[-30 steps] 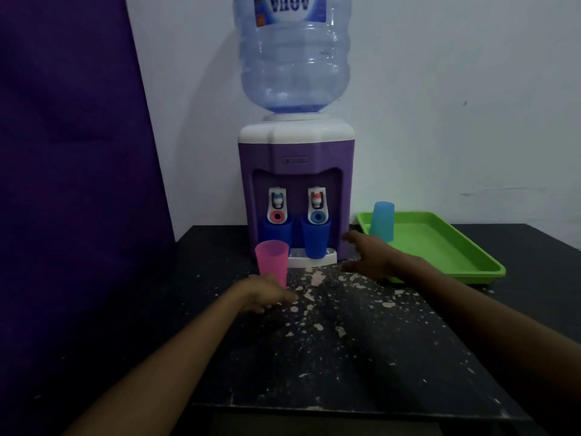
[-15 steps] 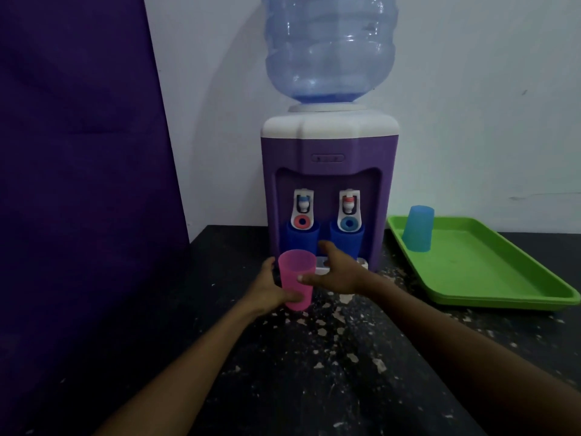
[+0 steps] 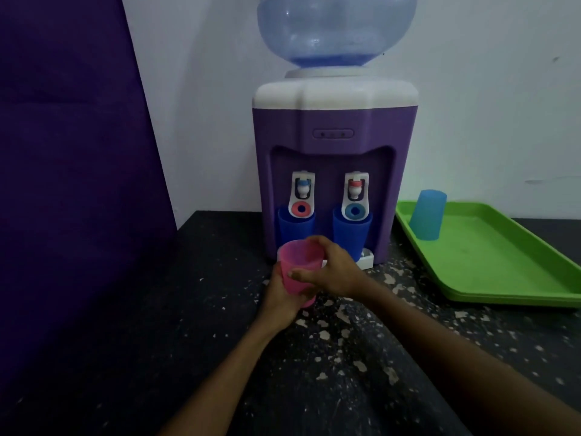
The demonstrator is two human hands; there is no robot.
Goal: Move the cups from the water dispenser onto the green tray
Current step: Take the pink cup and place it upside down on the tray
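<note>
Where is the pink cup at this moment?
In the head view, the pink cup is held by both hands, left hand and right hand, just in front of the water dispenser.

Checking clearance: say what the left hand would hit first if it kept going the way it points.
Probably the dispenser, near its left blue cup; the left hand, holding the pink cup, points there. Depth is unclear.

Cups, four: one pink cup (image 3: 301, 272); two dark blue cups, left (image 3: 295, 228) and right (image 3: 351, 232); one light blue cup (image 3: 428, 215). Water dispenser (image 3: 334, 127), one, with one bottle (image 3: 336, 26) and two taps, left (image 3: 302, 195) and right (image 3: 356, 196). Green tray (image 3: 490, 262), one. Hands, two: left hand (image 3: 283, 302), right hand (image 3: 333, 272). Counter (image 3: 157, 309), one.
</note>
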